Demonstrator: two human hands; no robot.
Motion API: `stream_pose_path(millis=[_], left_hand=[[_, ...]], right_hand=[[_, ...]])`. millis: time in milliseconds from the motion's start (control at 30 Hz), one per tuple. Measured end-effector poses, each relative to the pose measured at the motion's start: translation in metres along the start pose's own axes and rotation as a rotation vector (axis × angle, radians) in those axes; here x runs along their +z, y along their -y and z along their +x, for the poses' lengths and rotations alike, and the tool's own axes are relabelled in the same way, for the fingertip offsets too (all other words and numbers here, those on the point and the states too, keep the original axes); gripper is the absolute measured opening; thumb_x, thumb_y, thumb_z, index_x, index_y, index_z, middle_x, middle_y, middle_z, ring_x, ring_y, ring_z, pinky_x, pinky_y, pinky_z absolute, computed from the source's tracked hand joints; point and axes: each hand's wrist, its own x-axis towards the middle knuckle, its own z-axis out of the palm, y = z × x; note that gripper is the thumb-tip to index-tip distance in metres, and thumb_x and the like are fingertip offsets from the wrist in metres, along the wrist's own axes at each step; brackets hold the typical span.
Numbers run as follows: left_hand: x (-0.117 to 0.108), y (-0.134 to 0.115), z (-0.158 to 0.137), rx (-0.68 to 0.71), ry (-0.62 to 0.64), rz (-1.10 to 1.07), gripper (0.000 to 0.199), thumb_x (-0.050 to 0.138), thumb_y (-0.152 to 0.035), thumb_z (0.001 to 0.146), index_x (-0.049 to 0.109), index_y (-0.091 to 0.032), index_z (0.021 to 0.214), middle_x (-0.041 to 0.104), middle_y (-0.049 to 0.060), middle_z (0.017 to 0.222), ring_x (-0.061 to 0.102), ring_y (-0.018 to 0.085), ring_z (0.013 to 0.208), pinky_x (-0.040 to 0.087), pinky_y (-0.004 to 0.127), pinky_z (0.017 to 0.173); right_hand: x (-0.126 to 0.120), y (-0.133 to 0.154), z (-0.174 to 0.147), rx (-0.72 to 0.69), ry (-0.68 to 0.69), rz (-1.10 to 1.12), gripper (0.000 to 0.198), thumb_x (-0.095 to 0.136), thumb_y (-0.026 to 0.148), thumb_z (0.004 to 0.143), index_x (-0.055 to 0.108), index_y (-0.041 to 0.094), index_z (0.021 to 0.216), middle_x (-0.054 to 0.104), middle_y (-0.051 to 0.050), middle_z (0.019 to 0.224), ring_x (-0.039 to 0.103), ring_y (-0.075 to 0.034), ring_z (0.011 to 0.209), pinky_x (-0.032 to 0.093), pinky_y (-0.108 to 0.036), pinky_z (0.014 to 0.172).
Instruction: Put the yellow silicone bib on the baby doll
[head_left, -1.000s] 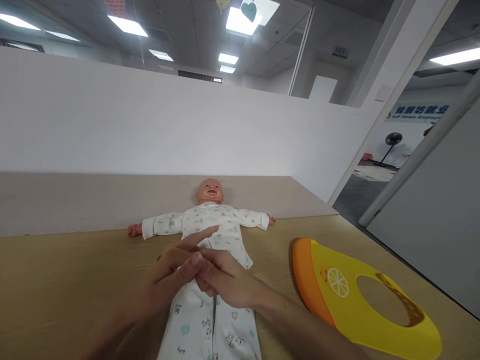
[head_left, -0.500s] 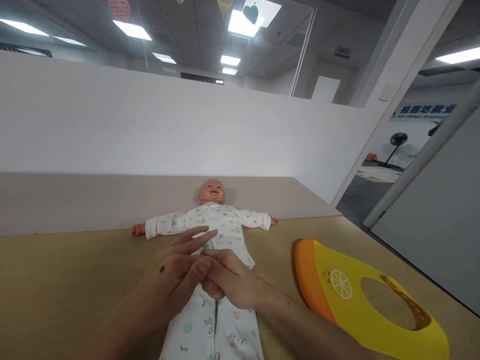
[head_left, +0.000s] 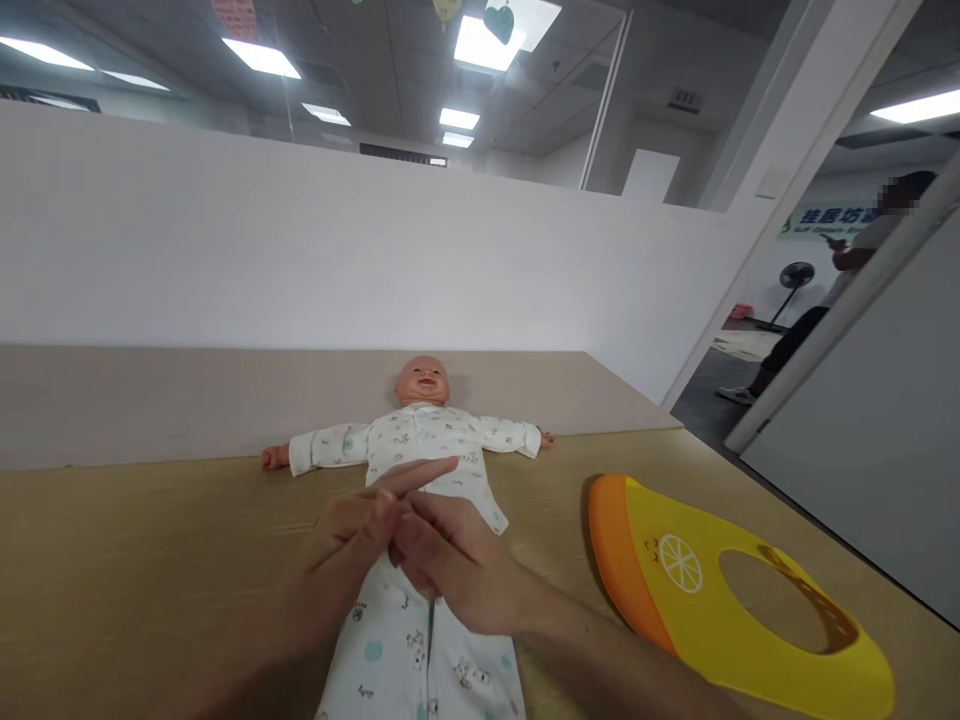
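Note:
My left hand point(head_left: 352, 545) and my right hand point(head_left: 465, 560) meet above the front of a baby doll point(head_left: 424, 382). At least one finger of my left hand is stretched out and its thumb points up. The fingers of my right hand are curled round part of the left hand's fingers; exactly which ones is hidden. The doll lies on its back, arms spread, in a white patterned romper point(head_left: 420, 435). Both hands cover the romper's middle, and neither visibly grips the cloth.
A yellow and orange bib point(head_left: 652, 560) lies on the wooden table point(head_left: 150, 560) to the right. Behind the doll runs a beige strip point(head_left: 187, 400) against a white wall point(head_left: 337, 250). Past the doorway at right stand a person point(head_left: 862, 260) and a fan point(head_left: 796, 275).
My left hand has turned, bringing its fingers closer together, while my right hand stays clasped on it. A person has come into view in the doorway. Doll and bib have stayed put.

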Motion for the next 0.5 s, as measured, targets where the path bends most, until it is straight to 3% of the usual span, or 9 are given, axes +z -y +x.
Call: stream_pose_path(millis=[100,167,300,400,433,500], left_hand=[[-0.001,0.008,0.006,-0.125,0.016,-0.132,0.046,0.036,-0.047,0.093,0.074,-0.026,0.081,0.073,0.005,0.087,0.065,0.023,0.099,0.053,0.041,0.090],[-0.003,0.015,0.011,-0.188,-0.049,-0.111,0.043,0.042,-0.048,0.090,0.073,-0.024,0.075,0.073,0.004,0.091,0.065,0.023,0.097,0.052,0.038,0.090],[-0.012,0.041,0.019,-0.274,-0.182,0.214,0.035,0.048,-0.045,0.086,0.066,-0.021,0.068,0.069,0.000,0.068,0.066,0.018,0.068,0.052,0.026,0.061],[-0.022,0.072,0.015,-0.204,0.012,0.423,0.017,0.051,-0.030,0.078,0.062,-0.020,0.069,0.064,-0.004,0.058,0.060,0.013,0.052,0.045,0.020,0.047],[-0.025,0.083,0.010,-0.159,0.113,0.430,0.012,0.052,-0.026,0.075,0.062,-0.020,0.073,0.064,-0.006,0.058,0.060,0.012,0.051,0.045,0.018,0.045],[-0.028,0.107,-0.001,-0.125,0.254,0.422,0.011,0.051,-0.023,0.068,0.060,-0.021,0.073,0.063,-0.009,0.056,0.059,0.010,0.047,0.040,0.014,0.040]], right_hand=[[-0.012,-0.007,0.006,-0.017,-0.038,-0.175,0.040,0.043,0.052,0.092,0.050,0.016,0.076,0.043,0.004,0.061,0.037,-0.007,0.054,0.029,-0.021,0.049],[-0.025,-0.011,0.012,-0.014,-0.085,-0.295,0.038,0.043,0.050,0.092,0.050,0.017,0.075,0.047,0.003,0.064,0.042,-0.008,0.058,0.033,-0.021,0.053],[-0.066,-0.020,0.020,0.051,-0.302,-0.686,0.030,0.047,0.039,0.090,0.053,0.017,0.071,0.053,0.002,0.065,0.047,-0.011,0.063,0.033,-0.023,0.059],[-0.103,-0.027,0.020,0.296,-0.451,-0.986,0.017,0.050,0.028,0.085,0.058,0.016,0.074,0.060,-0.002,0.073,0.051,-0.013,0.069,0.032,-0.025,0.062],[-0.114,-0.030,0.018,0.384,-0.425,-1.042,0.012,0.052,0.024,0.082,0.060,0.016,0.080,0.062,-0.003,0.078,0.053,-0.014,0.072,0.033,-0.025,0.063],[-0.130,-0.033,0.013,0.499,-0.219,-1.059,0.019,0.059,0.020,0.075,0.061,0.015,0.093,0.064,-0.004,0.087,0.055,-0.015,0.076,0.035,-0.024,0.064]])
